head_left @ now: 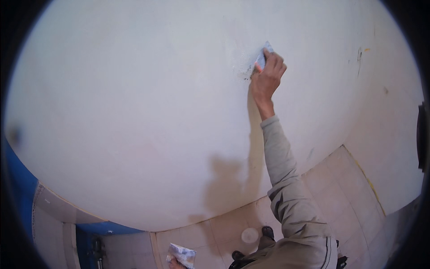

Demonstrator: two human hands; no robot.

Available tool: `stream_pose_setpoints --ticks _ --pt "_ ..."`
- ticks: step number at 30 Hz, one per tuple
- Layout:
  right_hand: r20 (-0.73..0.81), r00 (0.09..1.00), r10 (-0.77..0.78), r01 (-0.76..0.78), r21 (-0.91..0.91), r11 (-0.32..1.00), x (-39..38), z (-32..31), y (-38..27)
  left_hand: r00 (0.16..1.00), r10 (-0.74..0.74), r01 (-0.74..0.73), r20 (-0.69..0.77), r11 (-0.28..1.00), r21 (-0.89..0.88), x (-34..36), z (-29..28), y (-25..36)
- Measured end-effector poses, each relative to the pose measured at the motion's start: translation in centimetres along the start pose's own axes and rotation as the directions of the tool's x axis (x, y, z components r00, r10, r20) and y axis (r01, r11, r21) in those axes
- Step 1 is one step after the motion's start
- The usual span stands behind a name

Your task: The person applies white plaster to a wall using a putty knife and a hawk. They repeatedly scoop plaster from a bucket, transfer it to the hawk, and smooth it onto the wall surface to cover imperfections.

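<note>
My right hand [268, 80], at the end of an outstretched arm, grips a flat putty scraper [261, 57]. The scraper's blade is pressed against or very close to the white wall [148, 103]. Just left of it is a rough patch [244, 69] with small dark specks and whitish smears. Low in the picture, my left hand [176, 263] is closed round the edge of a flat, square-cornered metal plate [184, 253] smeared with whitish material. Most of that hand is cut off by the lower edge.
Beige floor tiles [228, 225] run along the wall's foot, with a round pale object [249, 235] by my dark shoes [268, 231]. A blue surface [20, 179] borders the lower left. Scuff marks [359, 54] show on the wall's right part. A dark object [421, 136] sits at the right rim.
</note>
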State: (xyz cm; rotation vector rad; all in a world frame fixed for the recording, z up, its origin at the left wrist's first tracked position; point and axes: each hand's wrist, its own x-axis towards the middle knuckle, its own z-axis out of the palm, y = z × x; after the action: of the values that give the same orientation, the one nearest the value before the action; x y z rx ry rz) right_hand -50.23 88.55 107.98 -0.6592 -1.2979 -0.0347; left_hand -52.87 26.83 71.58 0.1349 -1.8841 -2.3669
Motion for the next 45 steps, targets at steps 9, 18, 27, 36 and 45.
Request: stream_pose_setpoints --ticks 9,18,27,36,45 --pt "0.071 0.965 -0.254 0.248 0.074 0.966 -3.9 -0.3 -3.2 0.998 -0.028 0.029 0.050 0.999 -0.024 0.9 0.9 -1.9" --pt "0.143 0.973 -0.182 0.180 0.029 0.983 -12.3 -0.4 -3.1 0.987 -0.067 0.071 0.143 0.997 -0.019 1.7 1.9 -0.9" --pt "0.012 1.000 0.019 -0.019 0.007 1.000 -4.4 -1.5 1.3 0.981 -0.183 0.193 0.066 0.959 -0.206 -2.3 2.4 2.0" --pt "0.161 0.942 -0.296 0.284 0.090 0.954 -12.9 -3.3 3.3 0.981 -0.166 0.174 0.102 0.982 -0.075 0.0 -2.3 -3.3" --pt "0.130 0.940 -0.317 0.309 0.078 0.948 -8.5 -3.3 2.9 0.957 -0.270 0.272 0.106 0.962 -0.007 -4.1 11.6 4.6"
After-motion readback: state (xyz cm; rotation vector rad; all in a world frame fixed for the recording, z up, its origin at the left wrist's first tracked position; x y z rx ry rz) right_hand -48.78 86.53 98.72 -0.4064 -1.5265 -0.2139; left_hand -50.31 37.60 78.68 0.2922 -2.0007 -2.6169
